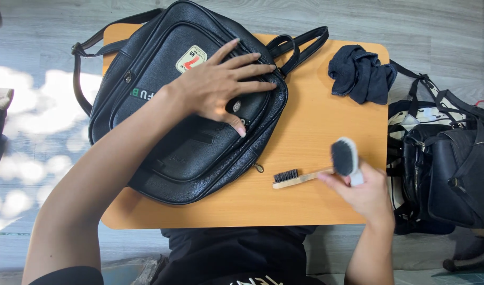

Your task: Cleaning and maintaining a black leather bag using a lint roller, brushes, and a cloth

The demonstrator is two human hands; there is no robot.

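A black leather bag [168, 105] lies flat on a small orange table [305, 121], its straps trailing off the far edge. My left hand [226, 84] rests on the bag's upper right part, fingers spread and palm down. My right hand [360, 192] is closed around an oval brush [346, 158] with dark bristles and a white body, held just above the table near its right edge. A small wooden brush [294, 177] with short black bristles lies on the table beside my right hand, its handle end reaching my fingers.
A crumpled dark blue cloth [361, 74] sits at the table's far right corner. Several dark bags [447, 163] stand on the grey wooden floor to the right of the table. My black-clothed lap [236, 253] is at the near edge.
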